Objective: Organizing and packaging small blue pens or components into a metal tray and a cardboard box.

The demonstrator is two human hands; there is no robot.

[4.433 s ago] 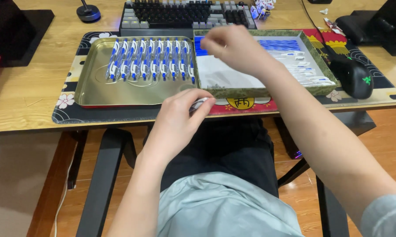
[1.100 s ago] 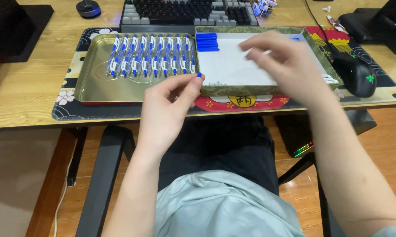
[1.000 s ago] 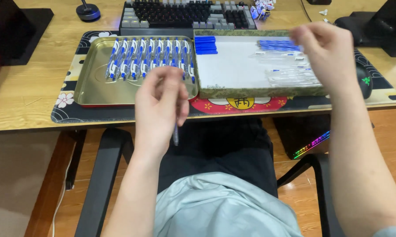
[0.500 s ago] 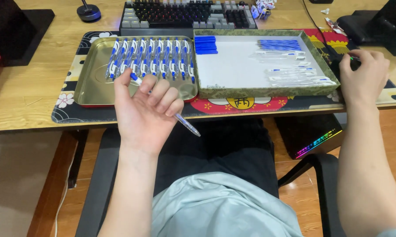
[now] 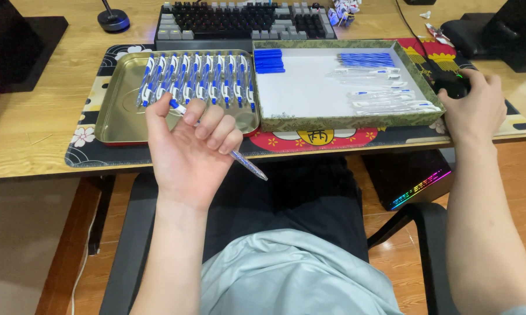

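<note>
the left hand, at centre left of the frame, is turned palm up with its fingers curled loosely around an assembled blue and white ballpoint pen; the pen lies slantwise across them, its blue end by the thumb and its clear tip poking out toward the lower right, over the lap. just above the hand sits the gold metal tray, where a row of finished pens lies side by side with bare tray to the left of it. to lay this pen down well, the person would best match its direction to that row and set it beside an end pen without nudging the others. the right hand, at the right edge, is cupped over a black computer mouse, just beside the green-rimmed parts box that holds loose pen parts.
</note>
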